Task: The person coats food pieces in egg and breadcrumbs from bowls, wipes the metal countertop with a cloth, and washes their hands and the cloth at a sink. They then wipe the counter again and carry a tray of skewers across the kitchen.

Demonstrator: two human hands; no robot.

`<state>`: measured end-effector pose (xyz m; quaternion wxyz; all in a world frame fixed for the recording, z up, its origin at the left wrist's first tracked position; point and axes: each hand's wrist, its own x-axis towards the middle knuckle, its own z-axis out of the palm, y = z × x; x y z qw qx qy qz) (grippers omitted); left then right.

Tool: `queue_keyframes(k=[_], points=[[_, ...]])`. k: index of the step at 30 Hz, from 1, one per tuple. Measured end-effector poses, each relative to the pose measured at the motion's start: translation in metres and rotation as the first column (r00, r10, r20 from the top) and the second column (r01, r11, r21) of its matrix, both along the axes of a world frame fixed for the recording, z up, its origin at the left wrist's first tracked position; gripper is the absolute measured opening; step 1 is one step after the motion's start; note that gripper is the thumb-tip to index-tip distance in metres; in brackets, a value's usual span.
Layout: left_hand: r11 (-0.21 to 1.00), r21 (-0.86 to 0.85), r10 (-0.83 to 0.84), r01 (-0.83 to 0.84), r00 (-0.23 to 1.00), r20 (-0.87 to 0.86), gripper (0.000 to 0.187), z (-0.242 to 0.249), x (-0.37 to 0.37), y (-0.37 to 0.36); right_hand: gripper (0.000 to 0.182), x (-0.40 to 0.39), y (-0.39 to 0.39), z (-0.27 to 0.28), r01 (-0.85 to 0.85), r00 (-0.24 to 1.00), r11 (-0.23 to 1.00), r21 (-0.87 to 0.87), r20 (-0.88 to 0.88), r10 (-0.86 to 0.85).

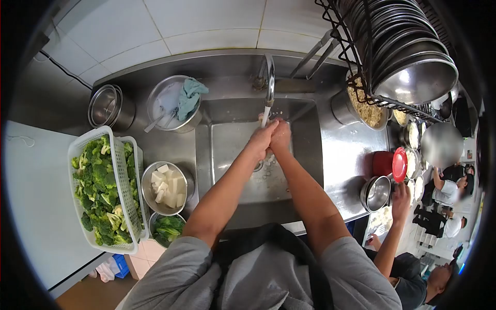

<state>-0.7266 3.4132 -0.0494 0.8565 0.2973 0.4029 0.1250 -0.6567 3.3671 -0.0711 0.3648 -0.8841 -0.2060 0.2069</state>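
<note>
Water runs from the curved metal tap [269, 82] over my two hands, which meet above the steel sink [305, 155]. My left hand [260, 139] presses against my right hand [279, 135], with the fingers of both bent together under the stream. Whether anything small lies between them is hidden by the hands and the splashing water. Beneath them, the drain [258, 165] is partly visible in the wet basin.
Left: a broccoli basket [135, 206], a bowl of white chunks [168, 188], leafy greens [168, 229], and a soapy bowl [165, 101] with a teal cloth [191, 95]. Right: a rack of bowls [413, 72], a noodle pot [343, 108], a red container [382, 164], a co-worker's arm [395, 227].
</note>
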Motion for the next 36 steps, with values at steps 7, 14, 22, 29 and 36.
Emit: queue_keyframes(k=[7,14,22,29,36], points=[[0.872,0.44,-0.051,0.214,0.935,-0.352,0.037,-0.096,0.026,0.017,0.027,-0.022,-0.011,-0.014,-0.105,0.931,0.994,0.017,0.354,0.092],[0.972,0.162,-0.074,0.168,0.88,-0.469,0.045,-0.012,0.0,0.049,0.025,-0.04,0.004,0.03,-0.019,0.994,0.99,0.14,0.109,0.004],[0.931,0.345,-0.084,0.122,0.989,-0.125,0.043,0.003,-0.013,0.011,0.029,-0.003,0.04,-0.055,-0.219,0.938,0.948,0.23,-0.219,0.27],[0.273,0.877,-0.075,0.396,0.917,-0.391,0.023,-0.031,-0.018,0.048,0.026,-0.054,0.021,0.032,0.664,0.351,0.633,0.398,-0.913,0.207],[-0.222,0.96,-0.4,0.171,0.882,-0.25,0.033,-0.056,-0.023,0.03,0.023,0.017,-0.001,-0.027,0.493,0.335,0.766,0.413,-0.902,0.271]])
